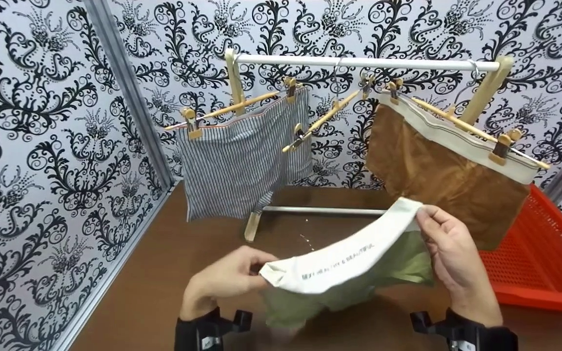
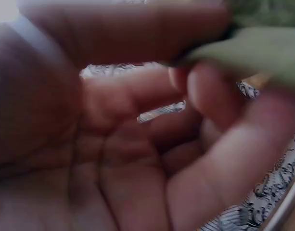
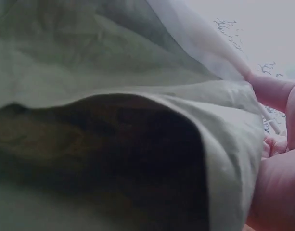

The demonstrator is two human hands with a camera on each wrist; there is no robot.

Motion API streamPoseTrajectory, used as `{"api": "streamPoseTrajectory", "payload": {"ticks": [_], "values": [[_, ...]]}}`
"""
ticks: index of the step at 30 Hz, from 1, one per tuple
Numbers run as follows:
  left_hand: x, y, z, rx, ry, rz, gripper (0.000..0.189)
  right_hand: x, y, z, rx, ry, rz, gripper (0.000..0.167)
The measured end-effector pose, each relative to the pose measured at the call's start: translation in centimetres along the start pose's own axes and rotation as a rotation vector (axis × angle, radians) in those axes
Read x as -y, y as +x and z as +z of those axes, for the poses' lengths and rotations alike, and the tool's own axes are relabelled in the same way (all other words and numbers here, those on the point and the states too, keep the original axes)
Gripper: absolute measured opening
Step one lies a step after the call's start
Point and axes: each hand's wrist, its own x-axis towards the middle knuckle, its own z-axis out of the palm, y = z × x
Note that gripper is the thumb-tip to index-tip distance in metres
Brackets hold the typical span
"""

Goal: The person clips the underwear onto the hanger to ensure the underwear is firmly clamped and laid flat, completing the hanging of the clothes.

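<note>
Green boxer briefs (image 1: 305, 304) with a white lettered waistband (image 1: 339, 265) are stretched between the two hands in the head view. At the left end of the waistband, my left hand (image 1: 230, 275) pinches the cloth between thumb and fingers. My right hand (image 1: 454, 258) grips the other end, held higher, so the band slopes up to the right. Green cloth (image 2: 262, 53) runs out from between the fingers in the left wrist view. The right wrist view looks into a leg opening, with the cloth (image 3: 234, 144) beside the right hand (image 3: 277, 183).
Behind stands a rack with a white rail (image 1: 369, 62). Striped shorts (image 1: 242, 161) hang clipped at its left, brown shorts (image 1: 432, 156) at its right. Between them a wooden clip hanger (image 1: 327, 117) carries nothing. A red plastic basket (image 1: 530, 263) sits at the right on the brown table (image 1: 134, 287).
</note>
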Motion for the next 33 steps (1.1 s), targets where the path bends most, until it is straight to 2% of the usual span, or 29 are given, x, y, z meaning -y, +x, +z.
{"api": "streamPoseTrajectory", "payload": {"ticks": [3,8,10,12,15,20,23,27,30,33], "values": [[0.7,0.5,0.3,0.007,0.018,-0.021,0.013,-0.3,0.1,0.0,0.019,0.013,0.007,0.016],[1.4,1.0,0.3,-0.012,-0.035,-0.007,0.016,-0.5,0.3,-0.4,0.059,0.036,0.007,0.026],[1.5,1.3,0.2,-0.044,-0.066,-0.003,0.017,-0.5,0.3,-0.5,0.046,0.012,0.014,0.027],[1.6,1.6,0.3,-0.109,-0.083,-0.007,0.019,-0.5,0.4,-0.6,0.032,-0.016,0.019,0.025],[1.7,2.2,0.6,-0.246,-0.113,-0.042,0.024,-0.7,0.5,-0.5,0.005,-0.058,0.043,0.021],[1.8,3.4,1.4,-0.474,-0.218,-0.189,0.040,-0.9,0.5,-0.3,-0.026,-0.093,0.091,0.014],[2.0,3.9,1.8,-0.545,-0.255,-0.242,0.042,-0.9,0.5,-0.2,-0.026,-0.096,0.102,0.009],[2.3,4.2,2.0,-0.564,-0.277,-0.251,0.027,-1.0,0.6,-0.2,-0.005,-0.082,0.102,0.009],[2.7,4.3,2.0,-0.564,-0.268,-0.227,0.015,-1.1,0.7,-0.2,0.001,-0.071,0.086,0.015],[2.9,4.3,1.9,-0.551,-0.258,-0.199,0.016,-1.1,0.8,-0.2,-0.007,-0.080,0.064,0.022]]}}
